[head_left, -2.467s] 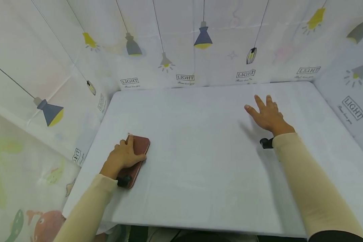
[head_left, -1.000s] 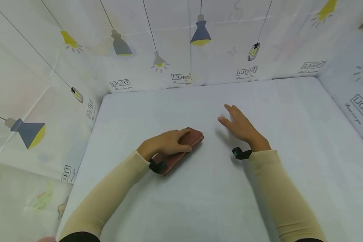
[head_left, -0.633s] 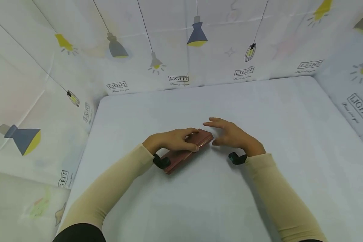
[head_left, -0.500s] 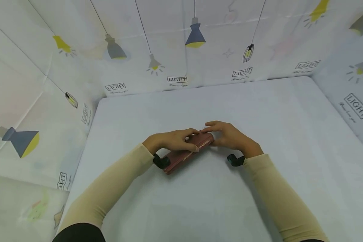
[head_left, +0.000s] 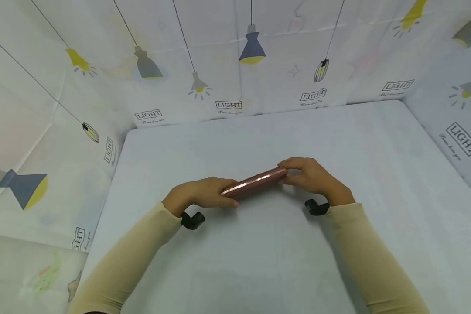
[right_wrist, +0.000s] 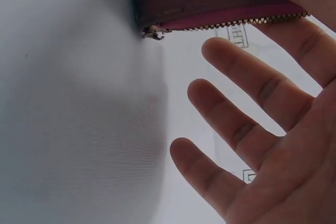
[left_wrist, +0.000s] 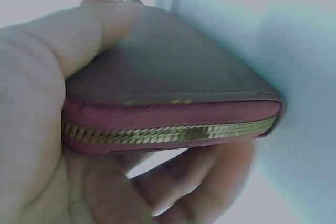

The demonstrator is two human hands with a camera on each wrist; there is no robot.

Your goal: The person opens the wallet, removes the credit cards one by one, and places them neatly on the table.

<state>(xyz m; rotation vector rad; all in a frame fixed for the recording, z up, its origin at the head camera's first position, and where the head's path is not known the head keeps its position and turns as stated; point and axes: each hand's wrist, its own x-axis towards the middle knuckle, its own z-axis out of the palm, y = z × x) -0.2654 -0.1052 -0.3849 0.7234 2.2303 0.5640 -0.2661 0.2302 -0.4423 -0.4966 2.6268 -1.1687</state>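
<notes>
A reddish-brown zip-around wallet point(head_left: 255, 182) stands on its long edge, its shiny zipped side facing up in the head view. My left hand point(head_left: 206, 192) grips its left end; in the left wrist view the thumb lies along one face and the fingers curl under the other, beside the brass zipper point(left_wrist: 157, 136). At the opposite end, my right hand point(head_left: 314, 176) pinches the wallet between thumb and index finger. Its other three fingers spread away from the wallet in the right wrist view. A metal zipper pull point(right_wrist: 154, 33) shows at the wallet's corner there.
Both arms reach over a white-covered table point(head_left: 259, 257). Behind it hangs a white backdrop point(head_left: 274, 87) printed with lamps and the word LIGHT, which continues along both sides. A black wrist camera point(head_left: 192, 220) sits at the left wrist, another black camera point(head_left: 316, 207) at the right.
The left hand slid the wallet from the table's left to its middle. My right hand came in from the right and took its far end. The wallet has turned from flat onto its edge.
</notes>
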